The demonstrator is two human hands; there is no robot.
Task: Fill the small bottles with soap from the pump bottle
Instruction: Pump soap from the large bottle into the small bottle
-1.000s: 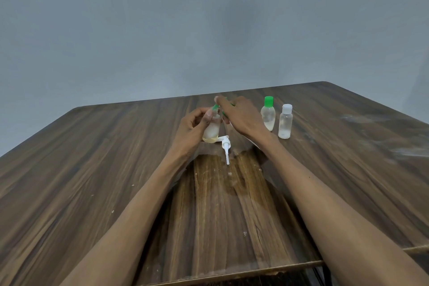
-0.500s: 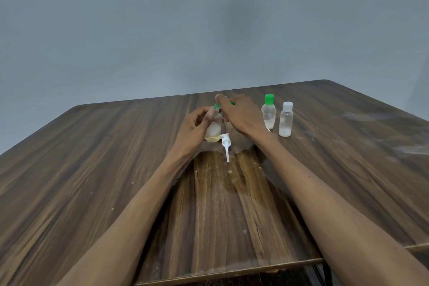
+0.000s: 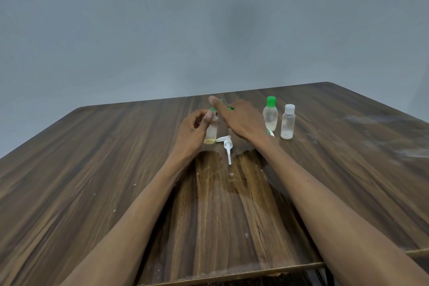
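Tabletop (image 3: pixel 92 169) of dark wood grain. Green-capped bottle (image 3: pixel 270 115) and white-capped bottle (image 3: pixel 287 123) stand upright at right, near each other. Detached white pump head (image 3: pixel 226 146) lies flat at centre. Left hand (image 3: pixel 192 130) grips small bottle (image 3: pixel 211 133), yellow soap at its bottom. Right hand (image 3: pixel 241 121) above it pinches green cap (image 3: pixel 229 108), forefinger extended, hiding the bottle's neck.

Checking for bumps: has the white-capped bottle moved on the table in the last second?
No. The white-capped bottle stands just right of the green-capped bottle, as before.
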